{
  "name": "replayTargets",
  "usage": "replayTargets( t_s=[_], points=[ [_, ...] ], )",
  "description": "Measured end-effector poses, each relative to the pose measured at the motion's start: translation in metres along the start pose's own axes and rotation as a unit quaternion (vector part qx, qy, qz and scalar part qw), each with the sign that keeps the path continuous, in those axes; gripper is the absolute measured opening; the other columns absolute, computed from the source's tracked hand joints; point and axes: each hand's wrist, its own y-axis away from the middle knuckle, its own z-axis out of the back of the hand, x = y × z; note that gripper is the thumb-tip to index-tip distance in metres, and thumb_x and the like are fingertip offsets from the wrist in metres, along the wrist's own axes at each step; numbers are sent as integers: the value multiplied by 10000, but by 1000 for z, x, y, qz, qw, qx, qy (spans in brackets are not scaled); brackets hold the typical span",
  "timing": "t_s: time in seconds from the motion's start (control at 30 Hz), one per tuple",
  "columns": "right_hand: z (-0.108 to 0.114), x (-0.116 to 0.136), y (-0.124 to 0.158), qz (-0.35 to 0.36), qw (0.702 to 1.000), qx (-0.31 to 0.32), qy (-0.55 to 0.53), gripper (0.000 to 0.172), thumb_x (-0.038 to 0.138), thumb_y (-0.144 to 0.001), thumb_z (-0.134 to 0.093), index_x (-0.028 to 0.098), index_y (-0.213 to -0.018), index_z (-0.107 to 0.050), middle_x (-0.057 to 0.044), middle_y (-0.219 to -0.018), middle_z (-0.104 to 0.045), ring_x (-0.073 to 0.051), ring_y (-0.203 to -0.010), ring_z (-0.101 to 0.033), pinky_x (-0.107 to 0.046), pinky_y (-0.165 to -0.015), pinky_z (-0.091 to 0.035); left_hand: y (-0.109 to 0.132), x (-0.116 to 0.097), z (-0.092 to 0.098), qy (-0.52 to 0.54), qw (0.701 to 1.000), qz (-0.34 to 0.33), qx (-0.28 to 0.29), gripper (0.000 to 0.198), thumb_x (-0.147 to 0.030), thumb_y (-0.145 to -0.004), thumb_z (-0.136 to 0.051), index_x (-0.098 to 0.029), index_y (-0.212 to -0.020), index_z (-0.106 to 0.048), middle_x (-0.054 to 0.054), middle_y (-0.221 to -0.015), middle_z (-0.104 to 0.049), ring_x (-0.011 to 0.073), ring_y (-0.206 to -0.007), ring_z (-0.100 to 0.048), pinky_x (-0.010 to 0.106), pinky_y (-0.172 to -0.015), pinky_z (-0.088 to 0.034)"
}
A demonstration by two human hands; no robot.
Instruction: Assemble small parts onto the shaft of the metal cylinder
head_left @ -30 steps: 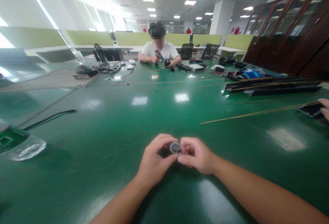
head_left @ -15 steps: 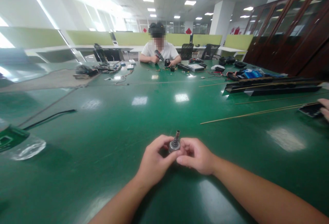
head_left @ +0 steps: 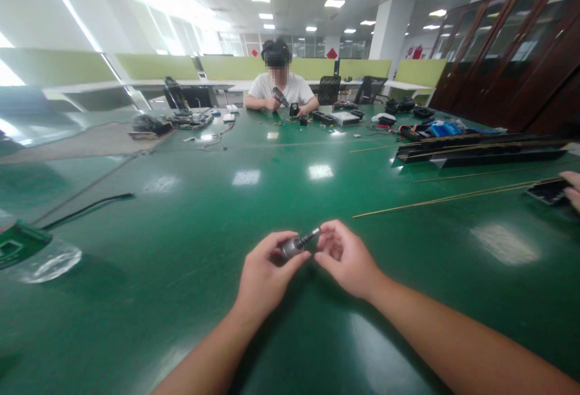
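Over the green table (head_left: 190, 226), close to me, my left hand (head_left: 265, 277) pinches a small metal part (head_left: 295, 244) by its round grey body. The part's thin shaft points to the right, towards my right hand (head_left: 347, 259). My right hand has curled fingers close to the shaft's tip, and its fingertips look just apart from it. Nothing shows inside that hand.
Across the table a person in a white shirt (head_left: 280, 88) handles a dark tool among small parts. Long black rails (head_left: 480, 153) and thin brass rods (head_left: 444, 200) lie at right. Another person's hand (head_left: 573, 188) rests on a phone. A black cable (head_left: 86, 208) and clear bottle (head_left: 31, 256) sit at left.
The metal part has turned from upright to lying sideways, shaft pointing right. My right hand has loosened from it and both hands have risen slightly.
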Motion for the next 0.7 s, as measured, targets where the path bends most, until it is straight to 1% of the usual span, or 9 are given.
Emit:
replayTargets(
  t_s=[0.07, 0.17, 0.23, 0.33, 0.4, 0.57, 0.63, 0.7],
  points=[
    [-1, -3, -2, -9, 1000, -9, 12, 401, 119, -740, -656, 211, -1110, -531, -5, -926, -616, -102, -635, -553, -228, -587, -438, 0, 1, 0, -8, 1000, -13, 7, 278, -381, -798, -750, -224, -1023, -706, 27, -977, -711, 194, -863, -652, 302, -774, -509],
    [-2, -5, -3, -15, 999, 5, 28, 395, 114, -744, -645, 218, -1113, -550, -5, -935, -624, -98, -621, -549, -226, -572, -426, 0, 1, 0, -17, 999, -26, 19, 261, -369, -802, -742, -233, -1022, -710, 28, -982, -713, 197, -868, -654, 294, -751, -512],
    [-1, -4, -2, -15, 999, 6, 40, 380, 118, -749, -650, 218, -1107, -569, 9, -860, -619, -102, -602, -533, -230, -562, -411, 0, 0, -1, -21, 999, -28, 24, 252, -361, -804, -734, -233, -1021, -713, 34, -987, -714, 202, -871, -657, 292, -736, -517],
    [0, -3, -1, -20, 998, 0, 51, 404, 129, -757, -660, 222, -1141, -576, 43, -705, -567, -113, -569, -503, -237, -556, -398, -1, -2, -2, -20, 999, -23, 37, 247, -362, -825, -705, -234, -1037, -711, 41, -1006, -712, 208, -885, -659, 289, -724, -521],
    [0, -4, 0, -20, 998, -1, 52, 414, 134, -761, -662, 223, -1157, -580, 45, -684, -560, -118, -565, -501, -239, -556, -400, -1, -2, -3, -16, 999, -17, 47, 244, -361, -839, -689, -237, -1049, -705, 40, -1020, -708, 209, -901, -657, 288, -732, -521],
    [-1, -7, -2, 1, 999, 3, 43, 346, 115, -758, -643, 207, -1092, -640, -22, -901, -658, -125, -641, -552, -252, -597, -439, -1, -1, -4, -10, 998, -16, 63, 247, -320, -842, -678, -228, -1071, -684, 43, -1030, -699, 207, -901, -651, 296, -754, -525],
    [-1, -7, -3, 6, 999, 11, 43, 300, 115, -758, -641, 198, -1045, -663, -30, -923, -670, -132, -662, -564, -257, -610, -450, -1, -1, -4, -5, 998, -12, 57, 292, -307, -828, -687, -220, -1105, -664, 47, -1051, -695, 204, -887, -653, 300, -760, -531],
    [-1, -7, -3, 7, 999, 17, 41, 259, 123, -760, -645, 192, -1007, -678, -30, -903, -677, -136, -658, -564, -257, -606, -451, -1, -2, -4, 2, 998, -6, 55, 308, -303, -818, -691, -211, -1110, -649, 44, -1040, -694, 194, -848, -652, 296, -750, -532]
  ],
)
